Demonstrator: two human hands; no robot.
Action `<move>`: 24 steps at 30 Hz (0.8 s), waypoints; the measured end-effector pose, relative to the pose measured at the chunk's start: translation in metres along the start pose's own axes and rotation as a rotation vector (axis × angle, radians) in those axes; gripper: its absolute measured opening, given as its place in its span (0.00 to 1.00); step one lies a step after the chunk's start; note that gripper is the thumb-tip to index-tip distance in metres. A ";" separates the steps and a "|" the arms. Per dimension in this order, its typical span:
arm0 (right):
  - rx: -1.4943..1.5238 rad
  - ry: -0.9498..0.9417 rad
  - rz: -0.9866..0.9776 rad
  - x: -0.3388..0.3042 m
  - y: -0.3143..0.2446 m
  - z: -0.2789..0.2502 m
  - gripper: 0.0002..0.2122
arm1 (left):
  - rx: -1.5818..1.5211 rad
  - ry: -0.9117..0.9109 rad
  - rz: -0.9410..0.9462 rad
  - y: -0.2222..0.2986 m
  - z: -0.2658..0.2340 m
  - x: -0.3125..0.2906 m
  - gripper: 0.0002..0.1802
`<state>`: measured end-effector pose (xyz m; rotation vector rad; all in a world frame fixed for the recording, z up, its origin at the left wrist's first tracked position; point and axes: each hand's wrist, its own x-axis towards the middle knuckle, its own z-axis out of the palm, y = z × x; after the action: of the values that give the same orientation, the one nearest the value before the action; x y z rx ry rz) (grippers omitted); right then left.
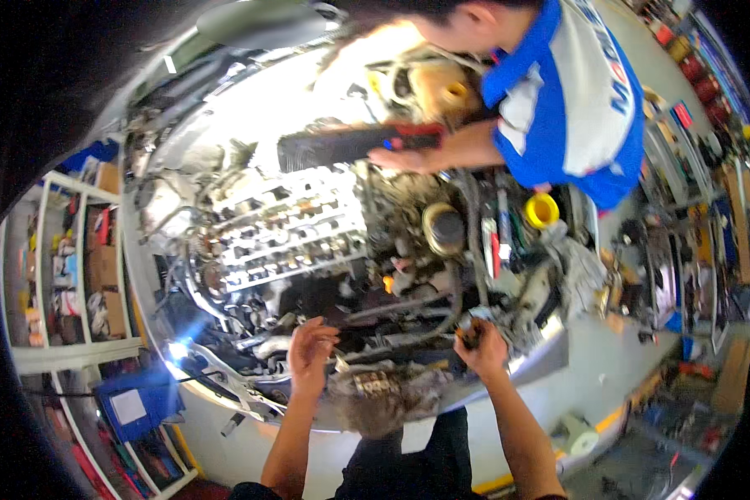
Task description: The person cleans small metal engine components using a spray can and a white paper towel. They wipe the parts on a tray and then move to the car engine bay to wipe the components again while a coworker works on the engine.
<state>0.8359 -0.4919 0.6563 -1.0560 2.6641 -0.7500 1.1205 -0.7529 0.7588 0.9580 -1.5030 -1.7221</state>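
Note:
A car engine fills the bay before me, with its bare valve train (296, 237) and camshafts lit brightly. My left hand (310, 352) hovers over the front edge of the bay, fingers stretched and apart, with nothing in it. Closed fingers of my right hand (485, 348) grip a small dark and orange object (472, 335); its kind is too small to make out. Between my hands a dirty grey cloth (383, 408) drapes over the front edge, with a small metal part (375, 382) lying on it.
Across the bay a co-worker in a blue and white shirt (575, 108) holds a long black and red work lamp (333, 148) over the engine. A yellow cup (542, 211) stands at the right. Shelves (67, 350) line the left; a small lamp (177, 350) shines there.

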 end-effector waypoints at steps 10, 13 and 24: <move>0.123 0.193 -0.116 0.003 0.007 0.009 0.31 | 0.017 -0.034 -0.222 0.006 0.015 -0.151 0.25; 0.142 0.228 -0.164 0.007 0.005 0.007 0.30 | 0.041 -0.072 -0.325 0.001 0.019 -0.200 0.24; 0.920 0.039 0.037 -0.115 -0.020 -0.126 0.31 | 0.084 -0.274 -0.325 -0.015 0.065 -0.341 0.22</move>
<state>0.8888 -0.3771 0.7725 -0.7107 1.9261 -1.7330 1.2421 -0.4285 0.7851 1.0932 -1.6747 -2.1046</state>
